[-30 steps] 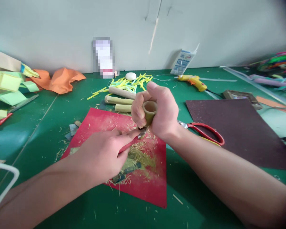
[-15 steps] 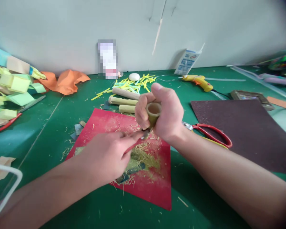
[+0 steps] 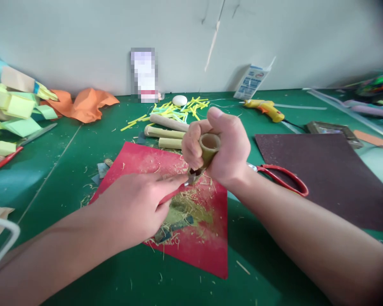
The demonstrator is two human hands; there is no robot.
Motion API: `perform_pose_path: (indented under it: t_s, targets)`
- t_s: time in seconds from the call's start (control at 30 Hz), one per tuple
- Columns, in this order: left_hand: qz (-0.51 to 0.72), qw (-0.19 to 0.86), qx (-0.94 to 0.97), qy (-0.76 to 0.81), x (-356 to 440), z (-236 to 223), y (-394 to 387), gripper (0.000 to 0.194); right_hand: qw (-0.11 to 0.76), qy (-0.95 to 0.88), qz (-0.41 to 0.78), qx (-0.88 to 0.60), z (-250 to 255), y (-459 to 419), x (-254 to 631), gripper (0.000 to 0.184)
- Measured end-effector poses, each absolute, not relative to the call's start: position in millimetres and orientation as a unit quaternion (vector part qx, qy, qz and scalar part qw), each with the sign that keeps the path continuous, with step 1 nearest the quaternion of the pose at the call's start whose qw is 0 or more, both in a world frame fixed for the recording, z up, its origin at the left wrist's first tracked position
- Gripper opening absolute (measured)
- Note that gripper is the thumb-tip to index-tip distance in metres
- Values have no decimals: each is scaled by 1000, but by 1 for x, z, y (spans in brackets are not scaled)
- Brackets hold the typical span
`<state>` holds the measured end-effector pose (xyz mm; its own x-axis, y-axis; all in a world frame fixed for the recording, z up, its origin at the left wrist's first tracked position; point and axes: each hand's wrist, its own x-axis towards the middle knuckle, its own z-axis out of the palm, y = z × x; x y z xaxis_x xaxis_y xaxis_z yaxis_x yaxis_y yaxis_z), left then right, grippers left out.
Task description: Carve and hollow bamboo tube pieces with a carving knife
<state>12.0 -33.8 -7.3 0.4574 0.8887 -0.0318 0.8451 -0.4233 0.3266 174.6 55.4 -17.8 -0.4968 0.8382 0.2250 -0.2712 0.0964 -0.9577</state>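
My left hand (image 3: 140,204) is closed around a red-handled tool (image 3: 170,195), its forefinger stretched along it, the metal tip against the tube's lower end. The bamboo tube (image 3: 208,158) is above the red sheet (image 3: 217,242), its long axis steep but tilted: open mouth up and slightly right, lower end down and left. My right hand (image 3: 232,148) wraps its fingers firmly round it, thumb up. Beyond my right wrist lie red-handled scissors (image 3: 281,167).
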Motion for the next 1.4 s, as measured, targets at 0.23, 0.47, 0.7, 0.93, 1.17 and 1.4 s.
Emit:
perform_pose_path:
  t_s: [0.23, 0.47, 0.7, 0.93, 1.17, 1.4]
  targets:
    - [113, 171, 835, 511, 20, -27, -30, 50, 453, -600, 609, -253, -19, 54, 173, 57]
    - [66, 159, 834, 525, 8, -9, -26, 48, 421, -610, 636, -215, -18, 58, 177, 51]
    - [5, 100, 844, 527, 1, 0, -26, 48, 398, -605, 658, -206, -17, 60, 177, 53]
    - [16, 136, 845, 517, 2, -3, -26, 43, 406, -607, 650, -211, -15, 57, 177, 54]
    - [91, 232, 826, 505, 3, -14, -21, 41, 418, -601, 652, -194, -18, 57, 175, 56]
    - [110, 235, 821, 509, 8, -20, -20, 48, 418, -589, 664, -192, -17, 58, 177, 54]
